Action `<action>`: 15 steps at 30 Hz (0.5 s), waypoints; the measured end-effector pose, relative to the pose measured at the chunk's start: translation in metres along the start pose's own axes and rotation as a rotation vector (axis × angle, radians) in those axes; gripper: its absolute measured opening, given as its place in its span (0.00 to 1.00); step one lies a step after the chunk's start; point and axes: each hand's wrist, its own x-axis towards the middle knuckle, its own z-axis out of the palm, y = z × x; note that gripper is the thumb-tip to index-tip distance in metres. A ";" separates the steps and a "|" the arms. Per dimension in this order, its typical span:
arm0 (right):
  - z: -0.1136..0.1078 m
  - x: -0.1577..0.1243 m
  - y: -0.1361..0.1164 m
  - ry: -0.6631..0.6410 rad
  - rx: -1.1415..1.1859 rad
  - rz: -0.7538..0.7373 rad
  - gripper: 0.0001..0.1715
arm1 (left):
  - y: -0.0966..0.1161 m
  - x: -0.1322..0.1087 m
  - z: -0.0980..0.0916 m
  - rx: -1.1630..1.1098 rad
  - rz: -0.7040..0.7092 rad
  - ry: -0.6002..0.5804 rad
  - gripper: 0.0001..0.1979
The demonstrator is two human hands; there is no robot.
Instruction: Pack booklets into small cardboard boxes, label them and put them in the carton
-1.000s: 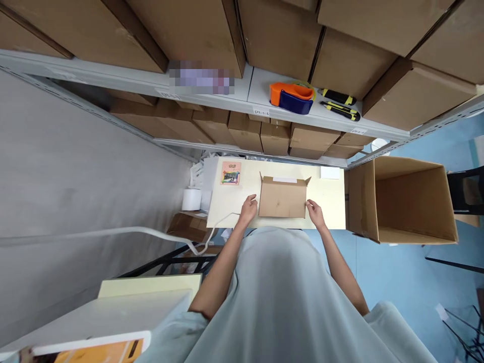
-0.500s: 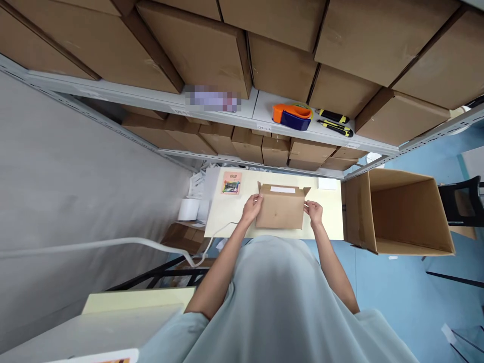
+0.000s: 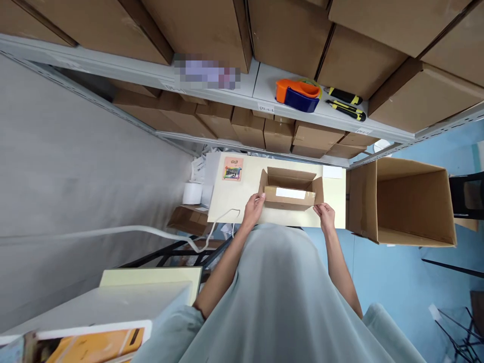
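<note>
A small cardboard box sits on the cream table with its top flaps spread and its inside showing. A white label is stuck near its front edge. My left hand is closed on the box's left front corner, thumb near the rim. At the right front corner, the fingers of my right hand pinch the cardboard by the side flap. What lies inside the box, if anything, is too dark to tell.
A pink picture card lies on the table's left part, near a white cable. A large open carton stands at the right. On the shelf above are an orange-and-blue tape dispenser, box cutters and several cartons.
The box has tipped so its opening now faces up and its flaps stand apart; before, its broad side faced me. Both hands have stayed at its sides. The camera view has shifted.
</note>
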 end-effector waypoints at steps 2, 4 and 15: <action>-0.005 0.000 0.005 0.014 -0.006 0.023 0.19 | -0.005 -0.003 -0.003 0.023 -0.023 -0.012 0.25; -0.012 0.000 0.005 0.031 -0.024 0.028 0.19 | -0.006 -0.007 -0.006 0.050 -0.020 -0.012 0.24; -0.008 -0.028 -0.078 0.018 -0.160 -0.370 0.25 | 0.006 0.005 -0.017 -0.027 0.056 0.044 0.22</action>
